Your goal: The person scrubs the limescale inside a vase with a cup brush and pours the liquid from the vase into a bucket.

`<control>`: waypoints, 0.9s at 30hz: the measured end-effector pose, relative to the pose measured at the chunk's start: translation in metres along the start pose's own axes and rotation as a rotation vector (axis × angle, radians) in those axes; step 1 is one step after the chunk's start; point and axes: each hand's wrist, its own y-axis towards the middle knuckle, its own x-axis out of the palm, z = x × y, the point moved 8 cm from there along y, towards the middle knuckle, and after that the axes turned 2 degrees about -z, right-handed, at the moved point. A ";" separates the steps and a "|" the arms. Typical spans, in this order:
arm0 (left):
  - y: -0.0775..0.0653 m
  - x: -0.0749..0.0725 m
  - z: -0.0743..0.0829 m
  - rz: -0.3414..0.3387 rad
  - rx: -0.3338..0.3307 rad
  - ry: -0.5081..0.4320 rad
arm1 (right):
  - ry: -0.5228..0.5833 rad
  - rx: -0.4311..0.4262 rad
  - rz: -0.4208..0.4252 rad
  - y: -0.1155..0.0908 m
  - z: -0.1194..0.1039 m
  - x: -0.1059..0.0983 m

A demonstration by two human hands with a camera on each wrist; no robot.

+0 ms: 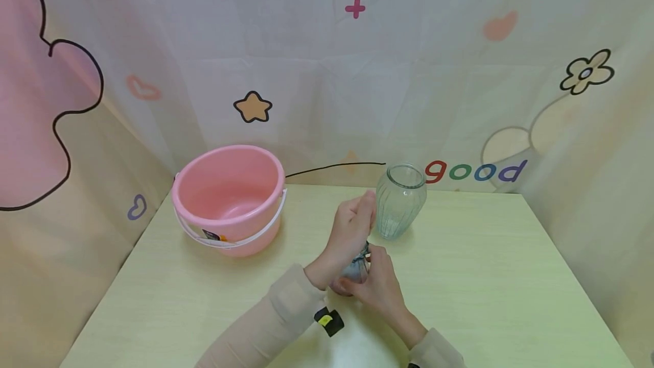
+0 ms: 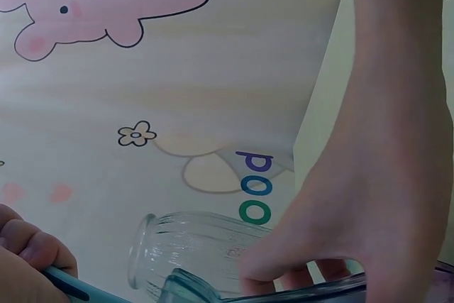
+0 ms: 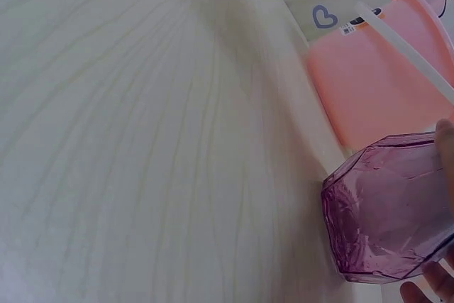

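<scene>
In the head view my left hand (image 1: pixel 352 225) is raised above a small glass vase (image 1: pixel 356 270). Its curled fingers grip a slim light-blue handle (image 2: pixel 78 290), seen low in the left wrist view; the handle's far end is out of sight. My right hand (image 1: pixel 382 285) holds the vase around its side, close over the table. This vase has a bluish neck and, in the right wrist view, a faceted purple base (image 3: pixel 386 211). Just behind both hands stands a larger clear ribbed glass vase (image 1: pixel 401 203), upright.
A pink bucket (image 1: pixel 230 220) with a white handle stands at the back left of the pale wooden table (image 1: pixel 485 277). A printed curtain (image 1: pixel 317 72) hangs along the back and sides. The big vase stands near the table's back edge.
</scene>
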 end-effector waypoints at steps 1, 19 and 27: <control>-0.001 0.000 -0.002 -0.001 -0.014 -0.009 | 0.000 0.000 0.001 0.000 0.000 0.000; -0.009 -0.002 0.022 -0.017 -0.002 -0.005 | -0.075 -0.044 0.030 -0.006 -0.006 0.000; -0.006 -0.005 0.022 -0.013 0.014 -0.003 | 0.074 -0.114 -0.097 -0.002 -0.004 0.005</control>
